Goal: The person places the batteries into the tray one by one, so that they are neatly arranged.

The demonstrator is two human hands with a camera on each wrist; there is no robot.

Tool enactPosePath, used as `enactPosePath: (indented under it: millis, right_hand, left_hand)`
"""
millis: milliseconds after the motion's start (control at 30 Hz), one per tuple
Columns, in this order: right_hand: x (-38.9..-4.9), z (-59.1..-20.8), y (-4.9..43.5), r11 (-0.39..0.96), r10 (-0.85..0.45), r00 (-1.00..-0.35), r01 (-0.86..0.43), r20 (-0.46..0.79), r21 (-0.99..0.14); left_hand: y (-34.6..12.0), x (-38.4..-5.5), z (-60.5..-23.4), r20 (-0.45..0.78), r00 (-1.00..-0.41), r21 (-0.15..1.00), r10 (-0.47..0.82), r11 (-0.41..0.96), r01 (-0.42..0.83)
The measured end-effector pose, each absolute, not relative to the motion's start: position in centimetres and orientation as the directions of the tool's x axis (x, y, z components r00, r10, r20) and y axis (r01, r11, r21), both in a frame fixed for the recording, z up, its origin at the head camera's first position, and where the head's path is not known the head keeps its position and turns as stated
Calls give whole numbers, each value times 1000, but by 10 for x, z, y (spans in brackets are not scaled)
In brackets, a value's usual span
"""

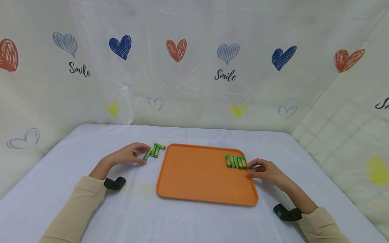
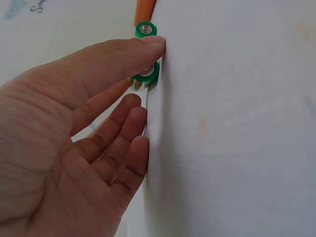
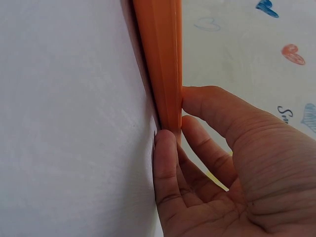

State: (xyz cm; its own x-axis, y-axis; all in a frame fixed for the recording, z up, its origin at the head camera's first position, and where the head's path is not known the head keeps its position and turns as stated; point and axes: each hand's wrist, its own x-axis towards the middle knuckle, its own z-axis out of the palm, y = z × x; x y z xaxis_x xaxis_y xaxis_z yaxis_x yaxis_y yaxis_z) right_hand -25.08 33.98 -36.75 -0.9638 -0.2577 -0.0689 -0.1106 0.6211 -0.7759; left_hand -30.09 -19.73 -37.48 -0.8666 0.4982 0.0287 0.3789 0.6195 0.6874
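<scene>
In the head view my left hand is at the left of the table, its thumb and forefinger at the two ends of a green battery. The left wrist view shows the thumb partly covering that battery. Three more green batteries lie just beyond the fingertips. My right hand rests at the right rim of an orange tray. Its fingers are loosely bent around the tray's edge, and no battery shows in them. Several green batteries lie side by side in the tray near that hand.
A white cloth covers the table. Behind it hangs a pale sheet printed with hearts. Each wrist wears a dark device, the left one and the right one both just above the cloth.
</scene>
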Motion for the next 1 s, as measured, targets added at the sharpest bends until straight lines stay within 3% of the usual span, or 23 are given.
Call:
enactPosePath:
  millis: [333,567,1000]
  right_hand:
    - [-251,-368,340,629,-248,-967,-111,-63,-769]
    - [-250,-368,340,623,-251,-966,-112,-63,-774]
    - [-250,-367,339,623,-248,-967,-114,-57,-773]
  left_hand:
    - [-198,-295,-373,81,-842,676,534,591,440]
    - [-196,-297,-374,20,-876,698,483,620,358]
    - [-194,-298,-373,15,-895,686,445,647,333]
